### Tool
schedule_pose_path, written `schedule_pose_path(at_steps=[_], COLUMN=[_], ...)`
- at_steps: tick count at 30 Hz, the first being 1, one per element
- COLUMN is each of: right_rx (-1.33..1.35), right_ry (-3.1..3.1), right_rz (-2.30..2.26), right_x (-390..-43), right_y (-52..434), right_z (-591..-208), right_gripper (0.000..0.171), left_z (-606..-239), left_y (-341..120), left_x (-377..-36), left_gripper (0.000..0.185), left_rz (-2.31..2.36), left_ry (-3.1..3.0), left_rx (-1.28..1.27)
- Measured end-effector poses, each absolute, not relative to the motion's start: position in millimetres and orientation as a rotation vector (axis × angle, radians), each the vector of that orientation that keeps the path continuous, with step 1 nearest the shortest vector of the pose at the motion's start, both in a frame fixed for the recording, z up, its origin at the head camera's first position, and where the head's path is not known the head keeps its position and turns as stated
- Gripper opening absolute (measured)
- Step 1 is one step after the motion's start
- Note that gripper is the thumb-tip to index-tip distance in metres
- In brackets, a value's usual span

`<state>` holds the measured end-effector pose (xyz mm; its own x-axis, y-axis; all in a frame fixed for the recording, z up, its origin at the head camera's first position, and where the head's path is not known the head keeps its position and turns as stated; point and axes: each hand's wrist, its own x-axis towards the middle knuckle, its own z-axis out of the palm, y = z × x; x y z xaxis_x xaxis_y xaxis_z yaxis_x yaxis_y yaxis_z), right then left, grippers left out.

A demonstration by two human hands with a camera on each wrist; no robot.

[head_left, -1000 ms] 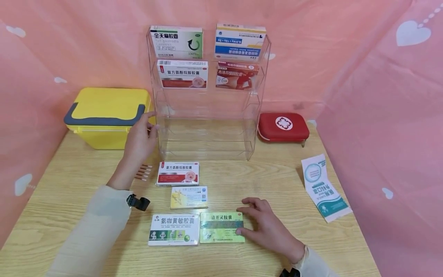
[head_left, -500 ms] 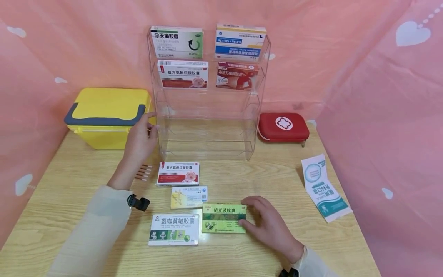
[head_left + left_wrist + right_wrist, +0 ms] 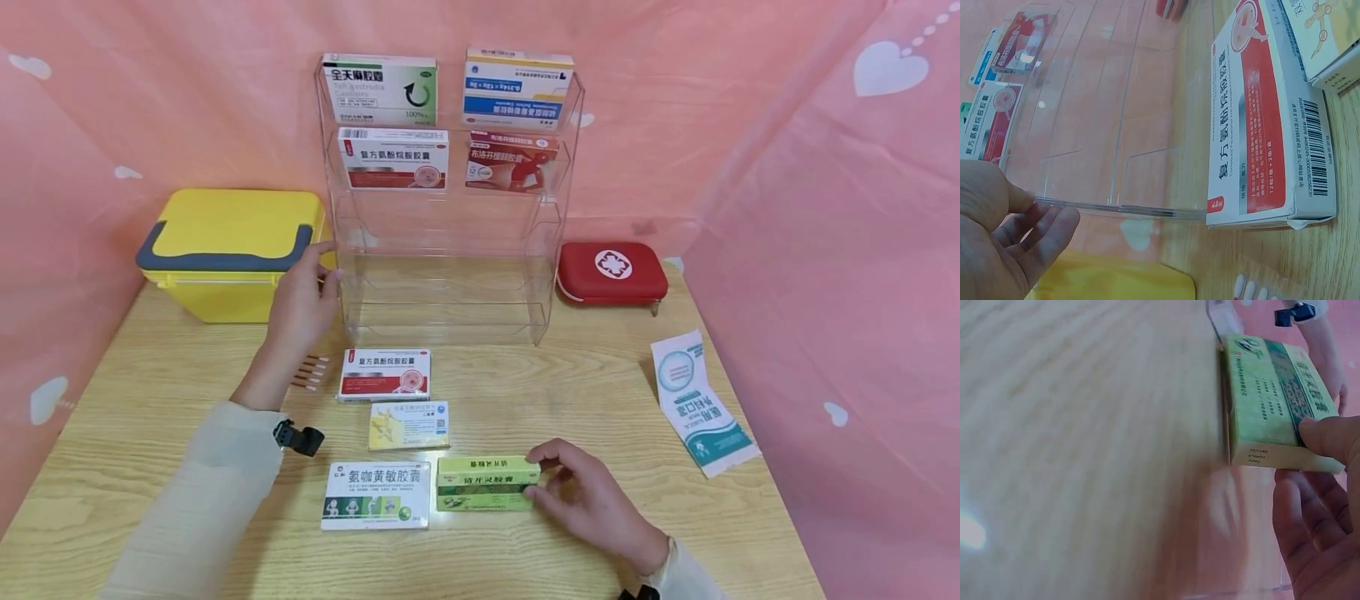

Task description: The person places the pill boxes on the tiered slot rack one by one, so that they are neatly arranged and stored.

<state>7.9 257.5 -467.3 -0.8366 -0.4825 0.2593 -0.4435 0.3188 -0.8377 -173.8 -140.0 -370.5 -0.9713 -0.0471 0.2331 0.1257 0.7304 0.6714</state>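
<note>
Right in front of the clear acrylic rack (image 3: pixel 448 275), near the front edge of the wooden surface (image 3: pixel 570 383), the right hand (image 3: pixel 592 500) grips a green medicine box (image 3: pixel 487 483) by its right end, thumb on top, tipping it up on its long edge. That box sits just right of a white and green box (image 3: pixel 377 496). Closer to the rack lie a red and white box (image 3: pixel 386 374) and a small yellow box (image 3: pixel 408 425). The left hand (image 3: pixel 300 304) rests with relaxed, straight fingers against the rack's left edge, beside a yellow storage box (image 3: pixel 232 250).
</note>
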Motion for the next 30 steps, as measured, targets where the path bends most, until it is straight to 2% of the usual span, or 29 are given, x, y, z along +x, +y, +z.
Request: schedule_pose_path(at_steps=[5,12,18,23,26,30], right_rx=[-0.973,-1.101,-1.027,-1.027,-1.010,-0.990], right_ry=[2.479,2.474,2.512,2.519,2.547,2.621], right_rz=[-1.655,-1.709,-1.753,-1.817,-1.887,-1.918], right_x=[-21.0,-98.4,-167.8,-205.8,-225.6,-252.4], right_y=[255.6,229.6,189.8,156.6,142.9,129.7], right_z=[-456.3,-418.8,-362.3,-309.6,-298.3,-303.5], right_gripper=[0.042,0.042,0.036,0.033,0.033,0.034], left_z=[-370.6,-371.5,-370.5,-371.8,-372.3,-371.9], left_y=[-141.9,-143.0,-142.2,-142.0,-141.7,-143.0], left_x=[-173.4,-174.7,-176.2,-177.4,-177.2,-176.0], left_gripper=[0.041,0.042,0.042,0.041,0.041,0.041], left_rz=[-1.071,-1.070,-1.071,-1.081,-1.078,-1.074], left_ry=[-2.709,-2.711,-2.710,-2.695,-2.688,-2.692], left_rx=[-0.044,-0.048,-0.057,-0.071,-0.082,-0.076])
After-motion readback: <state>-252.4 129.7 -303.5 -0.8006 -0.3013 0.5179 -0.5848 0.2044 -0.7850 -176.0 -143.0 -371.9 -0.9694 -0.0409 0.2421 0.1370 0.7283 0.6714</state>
